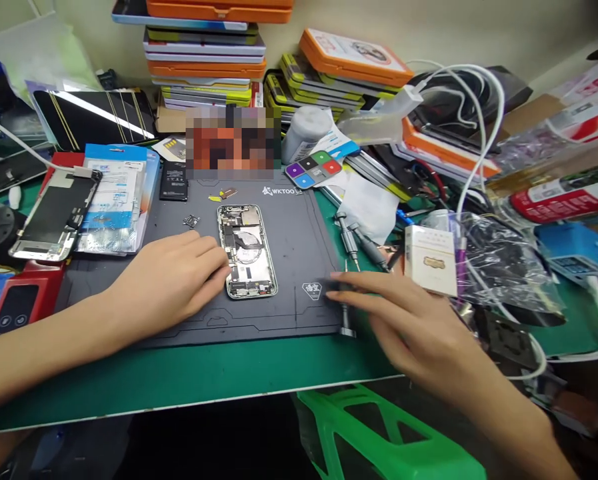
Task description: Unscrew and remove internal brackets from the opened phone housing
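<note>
An opened phone body with bare circuitry lies on the dark grey mat. My left hand rests on the mat at the phone's left edge, fingers curled together; whether anything is under them is hidden. My right hand hovers at the mat's right edge with its fingers stretched apart. Below its fingertips is a screwdriver, partly hidden. Two more screwdrivers lie above it. Small screws and parts, a black battery and small metal pieces sit on the mat's upper left.
A detached screen leans on packets at the left, above a red device. Stacked boxes stand behind. A cigarette box, white cables and plastic bags crowd the right. A green stool is below the table edge.
</note>
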`<move>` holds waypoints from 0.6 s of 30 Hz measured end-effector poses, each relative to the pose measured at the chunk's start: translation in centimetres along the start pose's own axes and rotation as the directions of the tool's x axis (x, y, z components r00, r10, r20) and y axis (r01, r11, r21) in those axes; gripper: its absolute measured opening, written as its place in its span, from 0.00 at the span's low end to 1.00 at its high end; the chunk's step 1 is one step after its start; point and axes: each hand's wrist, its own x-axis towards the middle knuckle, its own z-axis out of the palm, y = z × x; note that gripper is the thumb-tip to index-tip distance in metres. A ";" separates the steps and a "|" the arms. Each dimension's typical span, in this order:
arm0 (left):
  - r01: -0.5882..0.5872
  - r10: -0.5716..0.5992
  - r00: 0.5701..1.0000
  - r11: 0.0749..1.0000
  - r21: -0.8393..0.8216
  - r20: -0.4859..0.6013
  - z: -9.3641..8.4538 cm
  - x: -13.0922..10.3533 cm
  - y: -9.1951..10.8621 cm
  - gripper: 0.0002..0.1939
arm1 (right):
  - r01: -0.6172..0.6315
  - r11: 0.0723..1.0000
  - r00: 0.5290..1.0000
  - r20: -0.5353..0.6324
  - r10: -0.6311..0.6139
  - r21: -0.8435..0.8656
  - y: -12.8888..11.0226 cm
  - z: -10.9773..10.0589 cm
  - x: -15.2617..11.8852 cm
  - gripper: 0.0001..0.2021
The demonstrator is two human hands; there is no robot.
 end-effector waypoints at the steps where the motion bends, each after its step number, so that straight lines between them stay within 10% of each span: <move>1: 0.013 -0.013 1.000 1.000 0.005 -0.001 0.0 0.0 -0.1 0.18 | 0.052 0.998 0.998 0.027 -0.052 -0.018 0.2 -0.1 -0.3 0.30; 6: 0.044 -0.044 0.999 0.999 -0.021 0.002 0.1 -0.2 -0.2 0.13 | 0.255 0.949 0.967 0.069 -0.246 -0.187 1.0 -1.3 -0.3 0.29; 9: 0.042 -0.042 0.999 0.998 -0.052 0.001 0.2 -0.3 -0.2 0.11 | 0.164 0.978 0.983 -0.062 -0.173 -0.130 0.5 -1.8 0.9 0.24; 13: 0.028 -0.030 0.999 0.997 -0.074 -0.014 0.1 -0.5 -0.4 0.10 | -0.173 0.909 0.919 -0.270 0.287 0.379 -2.7 -1.2 4.9 0.21; 18: 0.034 -0.035 0.999 0.998 -0.057 -0.017 -0.1 -0.5 -0.3 0.08 | 0.028 0.651 0.949 -0.225 0.221 0.758 -6.4 1.6 10.3 0.35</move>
